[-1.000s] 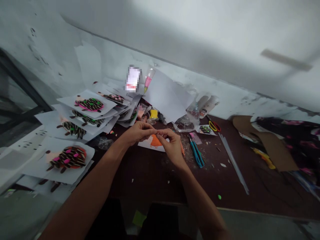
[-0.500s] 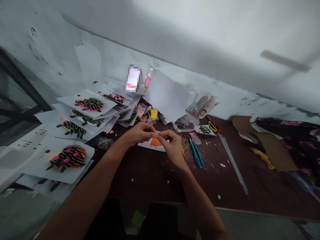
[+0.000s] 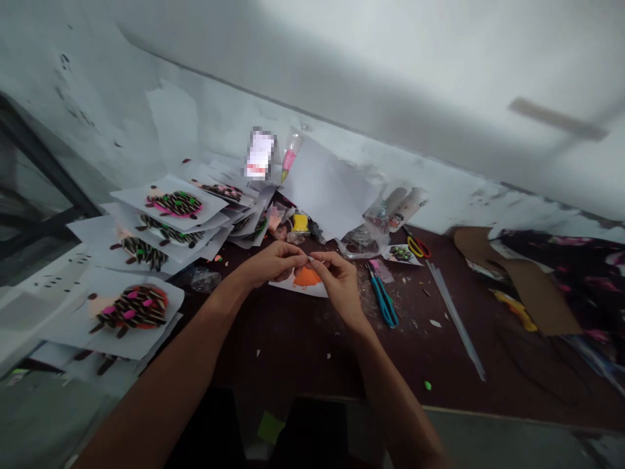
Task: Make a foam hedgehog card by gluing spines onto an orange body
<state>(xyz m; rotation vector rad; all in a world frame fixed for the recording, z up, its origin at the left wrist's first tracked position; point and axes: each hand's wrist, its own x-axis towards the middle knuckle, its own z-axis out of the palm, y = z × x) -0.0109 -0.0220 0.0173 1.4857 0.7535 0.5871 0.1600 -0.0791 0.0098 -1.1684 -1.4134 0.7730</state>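
Note:
My left hand and my right hand meet fingertip to fingertip over the middle of the dark table. Both are closed in a pinch around something small and pale, too tiny to name. Just beneath them lies a white paper card bearing an orange shape, partly hidden by my fingers. To the right of my right hand lie teal-handled scissors.
On the left, stacked white sheets carry hedgehog figures. Behind my hands are a yellow lump in plastic and a large white sheet. Rightward lie red-and-yellow scissors, clear sticks, brown cardboard and a green bit.
My right hand has shifted slightly to the right, and a small gap shows between the fingertips with a pale bit there. More of the orange shape is visible.

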